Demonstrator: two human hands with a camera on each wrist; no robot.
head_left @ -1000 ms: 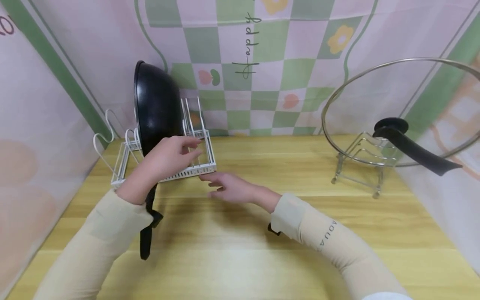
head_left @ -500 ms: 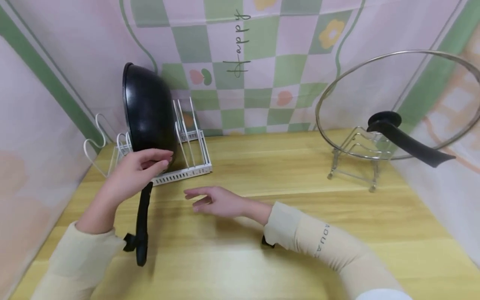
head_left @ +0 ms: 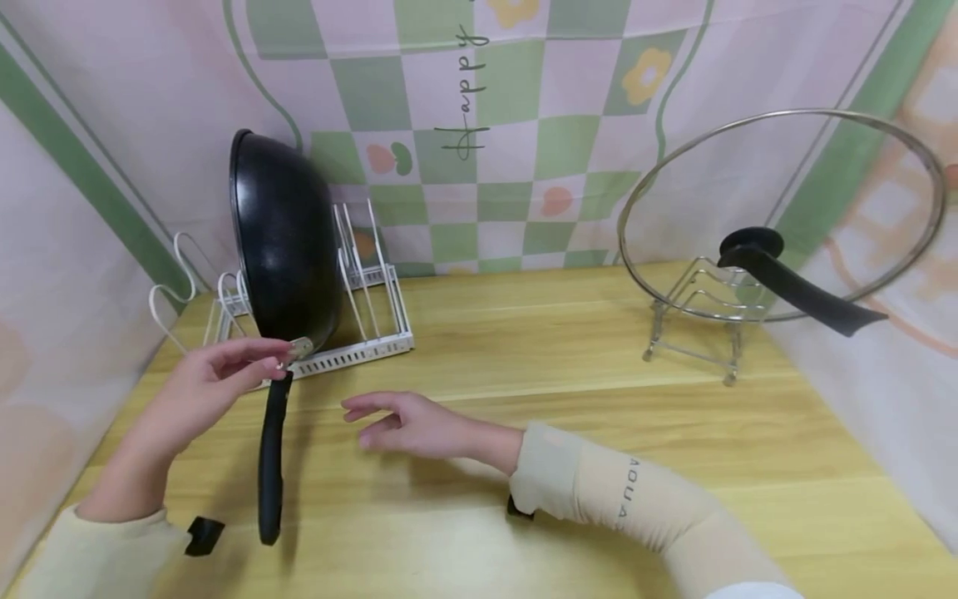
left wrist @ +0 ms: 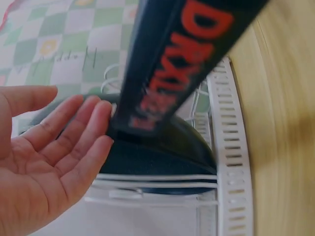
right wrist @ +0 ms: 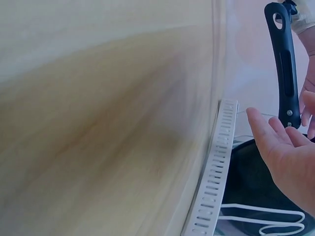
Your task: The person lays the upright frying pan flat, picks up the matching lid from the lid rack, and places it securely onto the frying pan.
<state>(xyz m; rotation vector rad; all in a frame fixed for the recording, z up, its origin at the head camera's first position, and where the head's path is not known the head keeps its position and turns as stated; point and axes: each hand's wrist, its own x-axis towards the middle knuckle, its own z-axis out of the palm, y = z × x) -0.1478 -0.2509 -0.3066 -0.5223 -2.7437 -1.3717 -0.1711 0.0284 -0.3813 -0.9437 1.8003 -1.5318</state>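
Note:
A black wok (head_left: 288,241) stands on its side in a white wire rack (head_left: 352,356), with its black handle (head_left: 272,466) reaching toward me over the table. My left hand (head_left: 195,387) is beside the handle's base, fingers loosely bent. In the left wrist view the fingertips of that left hand (left wrist: 64,147) lie right at the handle (left wrist: 167,73), which bears red letters, while the thumb stands apart. My right hand (head_left: 419,426) hovers over the table to the right of the handle, fingers extended and holding nothing; the right wrist view shows its palm (right wrist: 295,162).
At the right, a large glass lid with a black handle (head_left: 812,291) leans upright in a small metal wire stand (head_left: 696,356). A patterned cloth (head_left: 509,150) hangs behind and at both sides of the wooden table (head_left: 569,349).
My left hand has drawn back from the wok's underside toward the handle's base. My right hand has moved away from the rack's front edge, toward me. The view has shifted slightly.

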